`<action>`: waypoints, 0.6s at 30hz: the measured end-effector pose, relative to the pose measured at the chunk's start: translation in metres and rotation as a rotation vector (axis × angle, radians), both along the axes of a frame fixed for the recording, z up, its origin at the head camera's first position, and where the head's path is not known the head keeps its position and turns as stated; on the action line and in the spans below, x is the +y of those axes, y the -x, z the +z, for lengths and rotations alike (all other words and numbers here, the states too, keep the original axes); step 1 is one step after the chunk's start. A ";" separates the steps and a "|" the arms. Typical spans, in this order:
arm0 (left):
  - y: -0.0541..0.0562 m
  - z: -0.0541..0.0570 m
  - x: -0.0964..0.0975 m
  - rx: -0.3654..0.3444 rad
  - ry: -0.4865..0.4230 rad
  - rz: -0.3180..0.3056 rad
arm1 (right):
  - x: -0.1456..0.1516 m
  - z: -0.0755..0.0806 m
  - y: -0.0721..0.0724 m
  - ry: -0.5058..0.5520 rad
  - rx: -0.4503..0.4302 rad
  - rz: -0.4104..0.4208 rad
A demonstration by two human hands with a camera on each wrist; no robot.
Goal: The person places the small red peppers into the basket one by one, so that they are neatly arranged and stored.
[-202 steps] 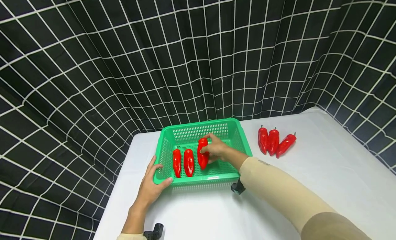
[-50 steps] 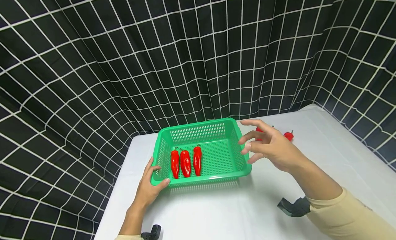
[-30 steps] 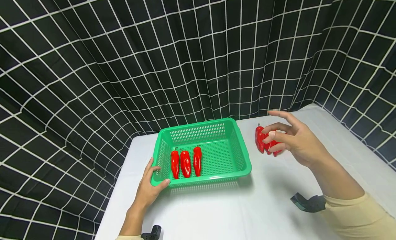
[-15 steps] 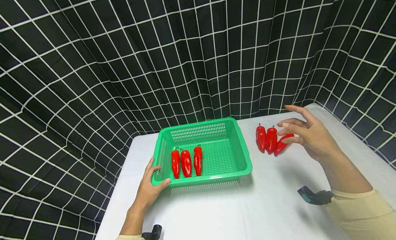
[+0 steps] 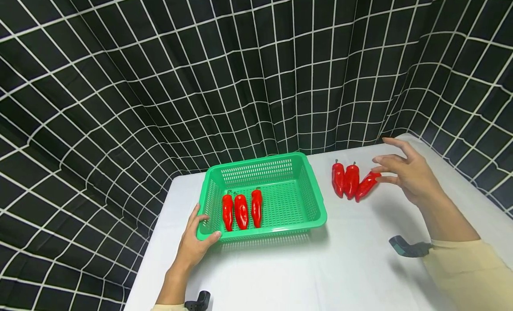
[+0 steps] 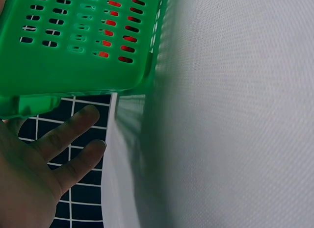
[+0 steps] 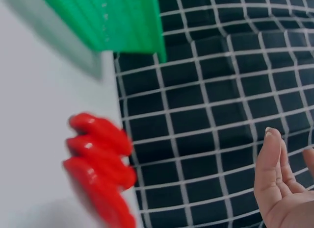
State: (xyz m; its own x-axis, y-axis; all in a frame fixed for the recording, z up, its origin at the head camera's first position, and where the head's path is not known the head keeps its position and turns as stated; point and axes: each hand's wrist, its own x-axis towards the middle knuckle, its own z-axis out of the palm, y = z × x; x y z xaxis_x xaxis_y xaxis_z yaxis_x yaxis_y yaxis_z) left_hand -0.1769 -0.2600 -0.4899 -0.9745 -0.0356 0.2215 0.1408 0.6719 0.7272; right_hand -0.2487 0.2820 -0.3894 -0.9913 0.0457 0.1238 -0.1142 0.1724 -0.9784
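My left hand (image 5: 192, 246) holds the near left corner of a green plastic basket (image 5: 280, 230), thumb on the front rim and a finger hooked over the side rim. In the left wrist view, two fingers (image 6: 78, 162) stretch free below the rim. Three red peppers lie side by side in the basket's left half: the left one (image 5: 227, 212), the middle one (image 5: 241, 212) and the right one (image 5: 256, 208). My right hand (image 5: 413, 177) hovers empty with loosely bent fingers, overlapping the stem end of the rightmost pepper (image 5: 365, 188) on the table in the head view.
Two more red peppers, one (image 5: 338, 180) at the left and one (image 5: 351, 182) in the middle, lie beside the rightmost one on the white tablecloth (image 5: 280, 275). A dark curtain (image 5: 248, 79) with a white grid rises behind and around the table.
The right hand has let go of the third pepper in the basket, then moved right, out past the rim to the peppers on the table. The left hand has kept its hold.
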 end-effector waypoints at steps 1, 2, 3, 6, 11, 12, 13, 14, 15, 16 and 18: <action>0.000 0.000 0.000 0.002 -0.002 -0.001 | 0.002 -0.004 0.002 -0.004 -0.019 -0.011; 0.000 0.000 0.000 0.004 -0.004 -0.003 | 0.004 -0.007 0.004 -0.005 -0.040 -0.021; 0.000 0.000 0.000 0.006 -0.006 -0.005 | 0.006 -0.011 0.006 -0.004 -0.062 -0.029; 0.000 0.001 0.001 0.012 -0.010 -0.009 | 0.011 -0.023 0.012 0.010 -0.124 -0.048; 0.000 0.001 0.000 0.020 -0.007 -0.006 | 0.017 -0.040 0.021 0.003 -0.181 -0.082; 0.000 0.001 0.000 0.020 -0.007 -0.006 | 0.017 -0.043 0.023 -0.006 -0.192 -0.094; 0.000 0.001 0.000 0.020 -0.008 -0.006 | 0.018 -0.046 0.024 -0.014 -0.200 -0.103; 0.000 0.001 0.000 0.020 -0.010 -0.006 | 0.018 -0.049 0.026 -0.021 -0.208 -0.112; 0.000 0.001 0.000 0.019 -0.011 -0.007 | 0.018 -0.052 0.027 -0.031 -0.218 -0.123; 0.000 0.001 0.000 0.018 -0.011 -0.007 | 0.019 -0.055 0.029 -0.038 -0.226 -0.131; -0.001 0.001 0.000 0.018 -0.017 -0.008 | 0.020 -0.060 0.031 -0.049 -0.240 -0.139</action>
